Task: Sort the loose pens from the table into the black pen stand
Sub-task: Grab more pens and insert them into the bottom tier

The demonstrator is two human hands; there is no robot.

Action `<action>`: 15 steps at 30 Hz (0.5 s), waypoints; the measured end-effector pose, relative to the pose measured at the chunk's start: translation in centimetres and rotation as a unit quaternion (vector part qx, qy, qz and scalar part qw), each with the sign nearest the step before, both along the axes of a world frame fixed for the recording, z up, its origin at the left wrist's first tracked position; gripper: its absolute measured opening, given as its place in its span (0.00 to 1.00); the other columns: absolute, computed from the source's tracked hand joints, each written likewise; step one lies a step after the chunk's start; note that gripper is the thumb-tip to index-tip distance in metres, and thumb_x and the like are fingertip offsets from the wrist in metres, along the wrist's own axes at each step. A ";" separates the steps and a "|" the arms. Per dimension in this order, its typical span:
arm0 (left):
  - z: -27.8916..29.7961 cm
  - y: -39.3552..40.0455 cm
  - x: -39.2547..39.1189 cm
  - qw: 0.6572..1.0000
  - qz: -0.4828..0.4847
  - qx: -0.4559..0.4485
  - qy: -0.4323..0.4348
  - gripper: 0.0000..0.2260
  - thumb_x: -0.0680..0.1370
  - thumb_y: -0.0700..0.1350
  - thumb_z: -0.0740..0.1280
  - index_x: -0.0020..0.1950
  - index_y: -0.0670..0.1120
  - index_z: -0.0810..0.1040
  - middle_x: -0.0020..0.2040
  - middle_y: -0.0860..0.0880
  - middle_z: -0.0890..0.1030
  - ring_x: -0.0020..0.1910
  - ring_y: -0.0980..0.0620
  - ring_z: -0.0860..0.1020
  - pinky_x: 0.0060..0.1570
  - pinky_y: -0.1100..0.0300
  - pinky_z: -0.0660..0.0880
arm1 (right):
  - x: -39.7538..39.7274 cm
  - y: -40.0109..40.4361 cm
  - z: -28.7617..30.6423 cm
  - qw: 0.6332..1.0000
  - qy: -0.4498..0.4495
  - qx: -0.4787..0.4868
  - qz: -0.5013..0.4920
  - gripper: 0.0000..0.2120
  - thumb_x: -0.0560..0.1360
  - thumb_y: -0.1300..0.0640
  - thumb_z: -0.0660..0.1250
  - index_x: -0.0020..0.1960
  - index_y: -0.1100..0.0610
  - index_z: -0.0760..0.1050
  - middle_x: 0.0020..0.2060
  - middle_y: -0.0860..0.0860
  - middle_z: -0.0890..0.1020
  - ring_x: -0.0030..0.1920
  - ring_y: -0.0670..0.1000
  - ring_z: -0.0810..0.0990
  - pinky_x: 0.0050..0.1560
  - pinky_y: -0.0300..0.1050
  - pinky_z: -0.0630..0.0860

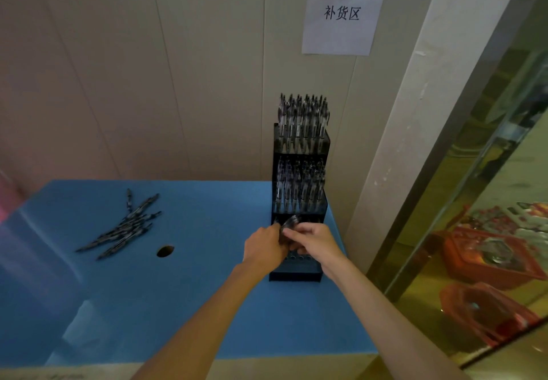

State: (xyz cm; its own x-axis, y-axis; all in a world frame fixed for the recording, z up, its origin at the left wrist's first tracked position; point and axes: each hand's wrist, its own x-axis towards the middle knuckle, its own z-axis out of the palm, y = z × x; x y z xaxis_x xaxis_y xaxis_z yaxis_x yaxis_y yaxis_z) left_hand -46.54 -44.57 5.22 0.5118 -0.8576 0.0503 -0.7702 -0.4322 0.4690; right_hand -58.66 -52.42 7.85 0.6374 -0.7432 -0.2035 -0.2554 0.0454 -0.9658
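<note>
Both hands held a small bunch of pens [288, 225] over the lowest row of the black pen stand [299, 201]: left hand [262, 246] and right hand [314, 241], fingers curled in a tight grip. More loose pens [124, 227] lay at the left on the blue surface [192, 305]. Pens could slip and scatter if the grip loosened, or miss the small holes.

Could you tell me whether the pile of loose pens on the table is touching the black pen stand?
Apart. The head view shows the loose pens lying at the table's left, with bare blue table between them and the black pen stand.
</note>
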 end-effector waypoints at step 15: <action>-0.4 0.4 1.9 1.000 0.004 0.020 -0.009 0.06 0.75 0.44 0.65 0.44 0.46 0.69 0.35 0.49 0.73 0.35 0.47 0.74 0.29 0.58 0.65 | -0.5 -3.6 -0.1 0.980 -0.113 0.000 -0.161 0.04 0.77 0.64 0.70 0.52 0.62 0.80 0.43 0.58 0.86 0.42 0.55 0.87 0.43 0.45 0.84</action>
State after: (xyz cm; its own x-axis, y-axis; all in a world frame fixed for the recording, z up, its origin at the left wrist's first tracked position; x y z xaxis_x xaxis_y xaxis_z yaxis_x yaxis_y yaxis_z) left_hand -44.60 -44.15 4.78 0.5184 -0.8548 0.0249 -0.7749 -0.4573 0.4364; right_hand -59.18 -55.99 7.73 0.3984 -0.9133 -0.0845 -0.0071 0.0891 -0.9960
